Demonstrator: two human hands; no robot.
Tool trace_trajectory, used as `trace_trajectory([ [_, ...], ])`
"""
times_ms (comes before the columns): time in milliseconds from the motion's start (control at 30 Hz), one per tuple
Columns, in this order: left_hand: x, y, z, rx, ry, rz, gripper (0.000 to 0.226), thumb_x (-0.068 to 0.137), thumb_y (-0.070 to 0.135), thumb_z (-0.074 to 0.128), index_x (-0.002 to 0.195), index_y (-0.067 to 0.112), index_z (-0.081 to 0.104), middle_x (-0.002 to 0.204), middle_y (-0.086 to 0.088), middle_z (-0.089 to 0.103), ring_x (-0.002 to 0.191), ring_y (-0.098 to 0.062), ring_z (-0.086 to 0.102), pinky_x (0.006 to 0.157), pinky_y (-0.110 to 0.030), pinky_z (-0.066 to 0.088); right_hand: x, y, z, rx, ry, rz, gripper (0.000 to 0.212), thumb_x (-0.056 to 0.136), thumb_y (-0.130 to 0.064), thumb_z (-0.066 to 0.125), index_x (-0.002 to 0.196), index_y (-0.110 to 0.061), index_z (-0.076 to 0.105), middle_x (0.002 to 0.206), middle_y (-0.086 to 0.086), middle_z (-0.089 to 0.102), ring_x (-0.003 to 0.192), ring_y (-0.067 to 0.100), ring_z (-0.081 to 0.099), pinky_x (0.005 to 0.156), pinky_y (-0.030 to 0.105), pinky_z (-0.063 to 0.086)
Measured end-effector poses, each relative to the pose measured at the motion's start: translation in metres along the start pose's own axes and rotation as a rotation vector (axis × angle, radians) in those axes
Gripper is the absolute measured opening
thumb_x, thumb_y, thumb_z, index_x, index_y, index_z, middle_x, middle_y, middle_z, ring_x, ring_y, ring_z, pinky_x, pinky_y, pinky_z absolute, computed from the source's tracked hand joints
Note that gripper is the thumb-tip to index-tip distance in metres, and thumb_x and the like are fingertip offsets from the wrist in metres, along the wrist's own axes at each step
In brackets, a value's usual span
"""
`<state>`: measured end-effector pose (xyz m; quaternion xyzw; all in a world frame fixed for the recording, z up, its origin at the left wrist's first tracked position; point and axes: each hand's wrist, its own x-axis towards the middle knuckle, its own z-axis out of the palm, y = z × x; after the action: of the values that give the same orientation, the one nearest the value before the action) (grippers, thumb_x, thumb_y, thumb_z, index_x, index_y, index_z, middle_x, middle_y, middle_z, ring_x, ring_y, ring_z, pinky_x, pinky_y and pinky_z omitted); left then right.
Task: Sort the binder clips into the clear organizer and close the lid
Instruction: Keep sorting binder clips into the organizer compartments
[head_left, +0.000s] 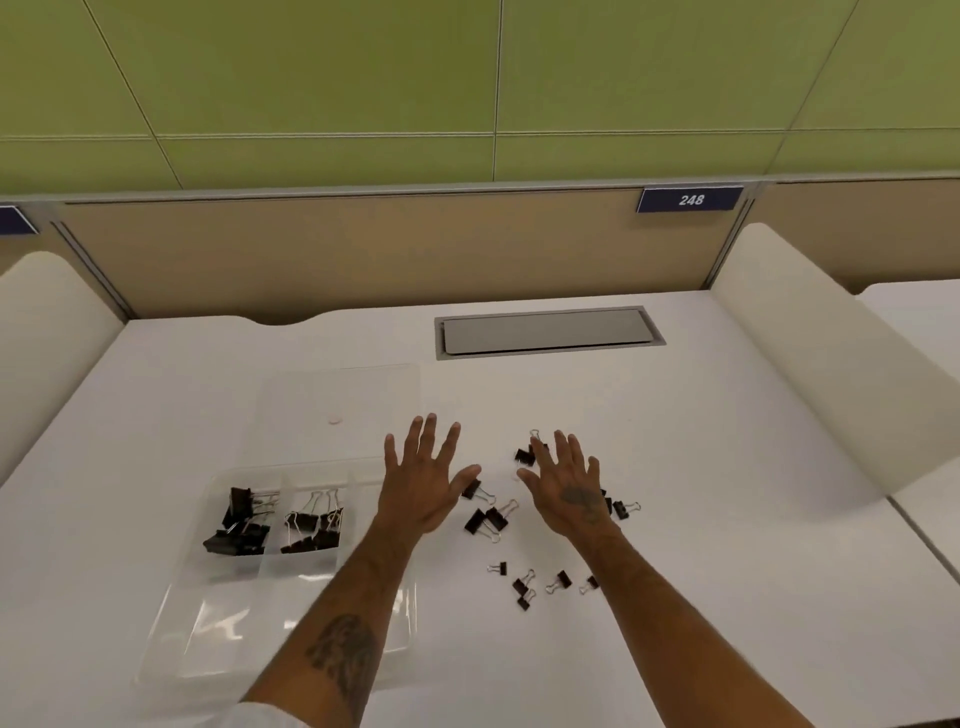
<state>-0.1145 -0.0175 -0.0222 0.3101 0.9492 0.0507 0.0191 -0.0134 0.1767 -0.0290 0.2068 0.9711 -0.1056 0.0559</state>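
A clear organizer (182, 613) lies on the white desk at the left, its lid (343, 410) open and flat behind it. Large black binder clips (239, 525) fill its far-left compartment and medium ones (314, 522) the one beside it. Loose black binder clips (488, 517) lie scattered right of the organizer, with several small ones (524, 587) nearer me. My left hand (423, 478) hovers with fingers spread over the organizer's right edge, holding nothing. My right hand (566, 483) is spread above the loose clips and hides some of them.
A grey cable hatch (545, 332) is set into the desk at the back. White curved dividers (810, 343) rise on both sides, and a beige partition with a "248" sign (690, 199) stands behind.
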Motion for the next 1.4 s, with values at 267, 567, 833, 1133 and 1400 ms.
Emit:
trace_trajectory([
  [267,0.029,0.05,0.015,0.045,-0.095,0.052,0.088,0.082,0.071,-0.004,0.154,0.021,0.004,0.162,-0.009,0.004,0.149,-0.025,-0.002,0.116,-0.053,-0.002,0.023,0.043,0.015,-0.005,0.011,-0.065,0.051,0.099,-0.021,0.045,0.148,-0.016,0.032,0.15,0.019,0.036,0.139,0.037,0.033,0.105,0.053,0.037],
  [567,0.066,0.08,0.029,-0.146,-0.257,0.051,0.066,0.095,0.046,0.048,0.15,0.017,0.024,0.153,-0.007,0.029,0.137,-0.024,0.032,0.106,-0.039,0.036,0.068,0.057,0.011,0.022,0.038,-0.199,0.043,0.096,-0.009,0.047,0.137,-0.025,0.047,0.125,0.004,0.052,0.106,0.021,0.053,0.074,0.03,0.053],
  [833,0.082,0.093,0.049,-0.169,-0.256,-0.014,0.053,0.091,0.044,0.055,0.135,0.015,0.045,0.131,-0.006,0.049,0.118,-0.023,0.048,0.09,-0.036,0.047,0.083,0.049,0.021,-0.096,-0.091,-0.273,0.054,0.093,-0.004,0.048,0.141,-0.03,0.043,0.136,0.008,0.043,0.116,0.024,0.047,0.082,0.033,0.052],
  [1133,0.09,0.104,0.06,-0.15,-0.222,0.012,0.032,0.094,0.029,0.055,0.123,0.014,0.055,0.122,-0.008,0.05,0.109,-0.023,0.05,0.081,-0.036,0.05,0.084,0.056,0.023,0.111,-0.056,-0.131,0.025,0.095,-0.014,0.053,0.12,-0.015,0.057,0.118,0.009,0.048,0.102,0.023,0.052,0.077,0.03,0.051],
  [1400,0.091,0.105,0.053,-0.309,-0.245,-0.022,0.011,0.09,0.012,0.058,0.1,0.011,0.055,0.107,-0.006,0.053,0.089,-0.025,0.059,0.075,-0.037,0.052,0.072,0.069,0.003,0.607,-0.04,0.148,0.015,0.082,-0.018,0.072,0.093,-0.015,0.062,0.096,-0.001,0.059,0.084,0.015,0.059,0.062,0.017,0.041],
])
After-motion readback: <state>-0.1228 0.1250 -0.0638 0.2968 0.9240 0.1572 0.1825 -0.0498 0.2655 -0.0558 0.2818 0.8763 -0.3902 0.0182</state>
